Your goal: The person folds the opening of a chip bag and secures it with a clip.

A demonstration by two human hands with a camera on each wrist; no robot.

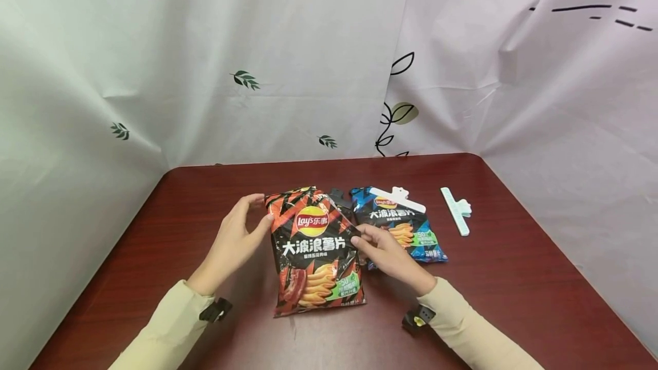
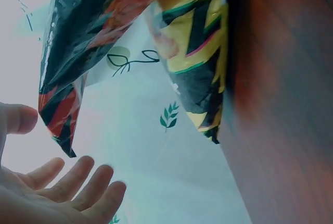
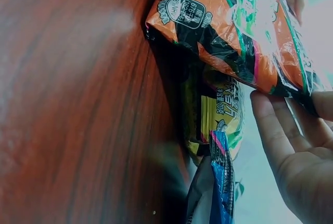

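Observation:
A red and black chip bag (image 1: 313, 250) lies in the middle of the dark red table (image 1: 514, 278), partly over a yellow and black bag (image 3: 218, 114). My left hand (image 1: 259, 210) is at its top left corner with the fingers relaxed. In the left wrist view the left hand (image 2: 62, 177) is spread just below the red bag's corner (image 2: 57, 114), not gripping it. My right hand (image 1: 360, 240) lays straight fingers against the bag's right edge. The right wrist view shows these fingers (image 3: 270, 125) flat beside the red bag (image 3: 234, 26).
A blue chip bag (image 1: 411, 233) lies right of the red one with a white clip (image 1: 398, 198) across its top. A pale green clip (image 1: 456, 210) lies further right. A leaf-printed white sheet (image 1: 288, 73) hangs behind the table.

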